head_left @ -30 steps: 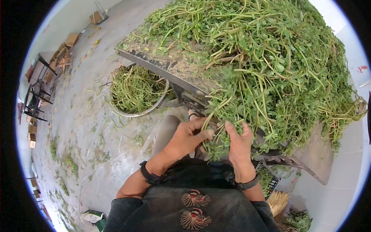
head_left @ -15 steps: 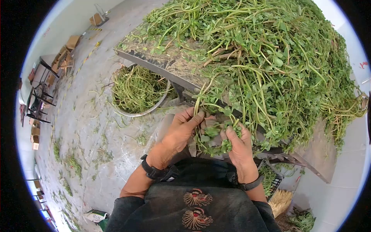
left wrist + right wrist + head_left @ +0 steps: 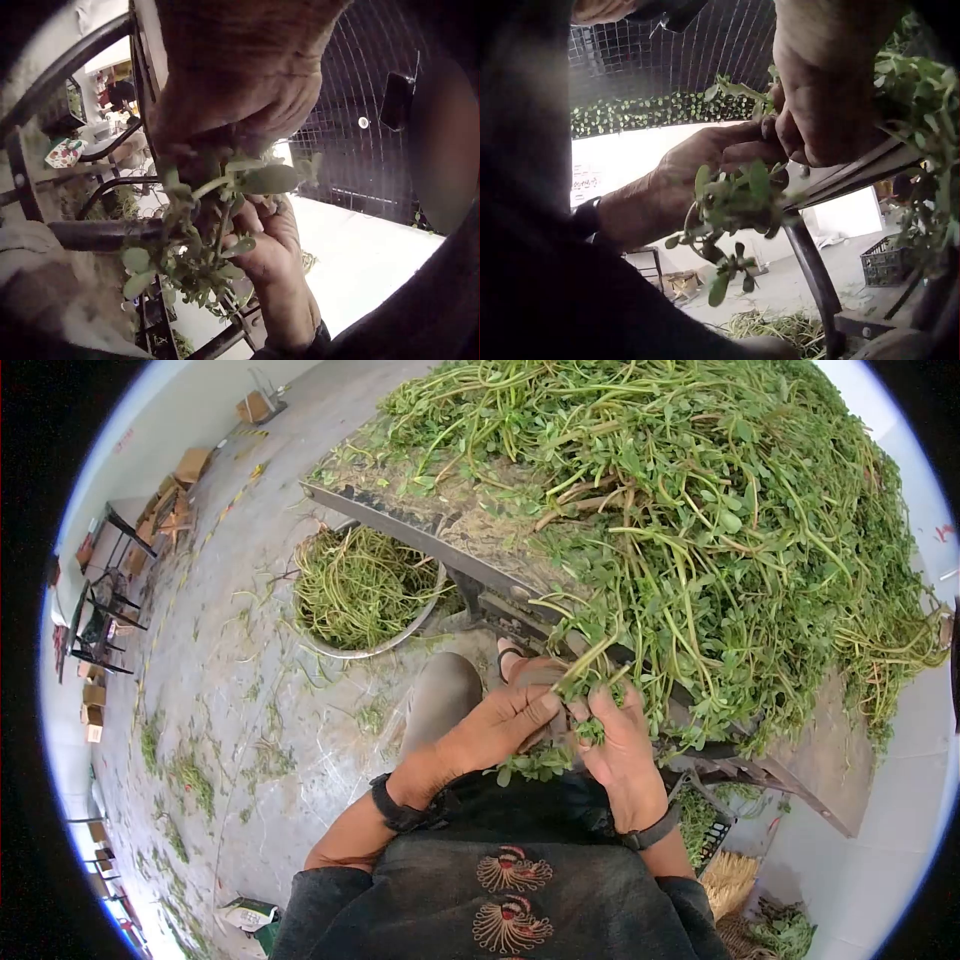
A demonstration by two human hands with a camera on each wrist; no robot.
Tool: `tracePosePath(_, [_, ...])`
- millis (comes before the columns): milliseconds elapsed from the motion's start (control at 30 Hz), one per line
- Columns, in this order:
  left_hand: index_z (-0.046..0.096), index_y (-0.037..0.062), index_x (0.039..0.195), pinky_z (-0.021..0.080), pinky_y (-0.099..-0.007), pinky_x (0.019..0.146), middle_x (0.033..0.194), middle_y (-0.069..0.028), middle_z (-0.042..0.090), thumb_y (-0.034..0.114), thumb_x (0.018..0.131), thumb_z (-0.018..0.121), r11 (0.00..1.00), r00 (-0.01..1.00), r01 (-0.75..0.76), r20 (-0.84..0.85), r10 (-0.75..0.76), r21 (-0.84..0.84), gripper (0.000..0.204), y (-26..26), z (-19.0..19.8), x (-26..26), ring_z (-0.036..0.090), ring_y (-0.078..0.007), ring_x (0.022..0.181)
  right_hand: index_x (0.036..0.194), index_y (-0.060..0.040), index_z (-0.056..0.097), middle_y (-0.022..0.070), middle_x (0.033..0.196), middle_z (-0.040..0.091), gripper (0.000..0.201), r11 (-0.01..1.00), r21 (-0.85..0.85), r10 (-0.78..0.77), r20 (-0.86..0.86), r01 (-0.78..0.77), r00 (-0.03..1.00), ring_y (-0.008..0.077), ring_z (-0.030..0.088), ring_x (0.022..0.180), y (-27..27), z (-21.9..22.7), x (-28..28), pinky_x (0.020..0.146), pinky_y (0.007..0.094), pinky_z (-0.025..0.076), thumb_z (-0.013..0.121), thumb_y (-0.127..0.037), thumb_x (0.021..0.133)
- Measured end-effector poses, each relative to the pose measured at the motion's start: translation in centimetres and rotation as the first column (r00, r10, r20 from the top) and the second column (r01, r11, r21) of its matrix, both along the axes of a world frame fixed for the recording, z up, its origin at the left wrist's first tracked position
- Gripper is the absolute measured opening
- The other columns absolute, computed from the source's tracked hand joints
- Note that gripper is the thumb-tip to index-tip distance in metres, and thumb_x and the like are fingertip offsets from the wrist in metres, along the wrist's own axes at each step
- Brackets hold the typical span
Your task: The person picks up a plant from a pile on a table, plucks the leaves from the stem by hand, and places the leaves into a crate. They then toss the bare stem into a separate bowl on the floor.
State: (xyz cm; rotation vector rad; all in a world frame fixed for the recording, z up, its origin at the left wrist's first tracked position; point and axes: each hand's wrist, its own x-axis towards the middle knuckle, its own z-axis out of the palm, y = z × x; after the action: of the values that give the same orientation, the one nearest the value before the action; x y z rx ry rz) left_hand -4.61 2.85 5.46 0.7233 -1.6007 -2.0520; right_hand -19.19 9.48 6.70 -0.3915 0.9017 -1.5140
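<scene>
Green stems (image 3: 588, 664) held up just off the near edge of the table (image 3: 400, 532).
Pinched between thumb and fingers by both left hand (image 3: 488, 730) and right hand (image 3: 625, 750), beside overhanging heaped greens (image 3: 730, 560).

Dark shirt (image 3: 430, 895) — black wristbands (image 3: 396, 807)

Plants (image 3: 700, 550) lie heaped on the table (image 3: 480, 532) before that person (image 3: 430, 900); a basin (image 3: 362, 654) of stems (image 3: 365, 585) stands on the floor (image 3: 255, 670) to their left, probably a crate (image 3: 713, 838) to their right.
</scene>
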Motion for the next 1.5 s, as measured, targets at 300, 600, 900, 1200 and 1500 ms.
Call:
tracePosePath(300, [0.05, 0.0062, 0.074, 0.028, -0.0202, 0.046, 0.059, 0.0025, 0.045, 0.038, 0.096, 0.039, 1.0, 0.999, -0.001, -0.036, 0.002, 0.001, 0.041, -1.3, 0.6, 1.4, 0.038, -0.0054, 0.052, 0.103, -0.0014, 0.06, 0.0038, 0.093, 0.062, 0.028, 0.988, 0.138, -0.018, -0.327, 0.067, 0.945, 0.0082, 0.051, 0.072, -0.5, -1.1, -0.2, 0.066, 0.0246, 0.043, 0.066, -0.019, 0.082])
tracePosePath(600, [0.047, 0.0102, 0.074, 0.03, -0.0218, 0.047, 0.059, 0.002, 0.04, 0.025, 0.095, 0.045, 0.894, 0.879, -0.444, -0.166, 0.448, 0.063, 0.025, -5.5, -0.3, 0.1, 0.038, -0.0075, 0.051, 0.099, -0.0119, 0.054, -0.0015, 0.082, 0.055, 0.022, 0.975, 0.172, -0.096, -0.256, 0.143, 0.962, 0.0059, 0.046, 0.068, -0.6, -1.1, -0.6, 0.044, 0.0193, 0.031, 0.063, -0.027, 0.085])
tracePosePath(900, [0.043, 0.0023, 0.111, 0.044, -0.0372, 0.052, 0.067, -0.0143, 0.053, 0.023, 0.072, 0.074, 0.769, 0.865, -0.41, 0.059, 0.499, -0.49, 0.054, -4.6, 0.3, -4.7, 0.051, -0.0316, 0.054, 0.103, -0.0152, 0.052, -0.0058, 0.082, 0.054, 0.025, 0.961, 0.21, -0.119, -0.272, 0.179, 0.955, 0.0049, 0.048, 0.069, -1.4, -0.8, -0.2, 0.047, 0.021, 0.031, 0.063, -0.027, 0.085])
tracePosePath(1200, [0.053, -0.0004, 0.091, 0.039, -0.0256, 0.051, 0.062, -0.0031, 0.046, 0.015, 0.079, 0.069, 0.679, 0.849, -0.489, -0.119, 0.516, -0.547, 0.025, -4.9, -0.2, -5.0, 0.039, -0.0101, 0.056, 0.1, -0.0179, 0.05, -0.0054, 0.077, 0.054, 0.028, 0.958, 0.203, -0.155, -0.235, 0.204, 0.96, 0.0054, 0.047, 0.066, -1.0, -1.6, -0.4, 0.047, 0.022, 0.028, 0.059, -0.04, 0.085])
tracePosePath(1500, [0.051, 0.0031, 0.084, 0.038, -0.0228, 0.047, 0.059, 0.0016, 0.047, 0.01, 0.083, 0.065, 0.717, 0.77, -0.631, -0.129, 0.624, -0.297, 0.015, -3.9, -0.6, -5.5, 0.042, -0.0062, 0.051, 0.1, -0.0107, 0.052, -0.0011, 0.086, 0.055, 0.034, 0.927, 0.222, -0.224, -0.318, 0.302, 0.921, 0.0079, 0.05, 0.07, -1.2, -1.7, -0.3, 0.05, 0.0226, 0.037, 0.057, -0.042, 0.087])
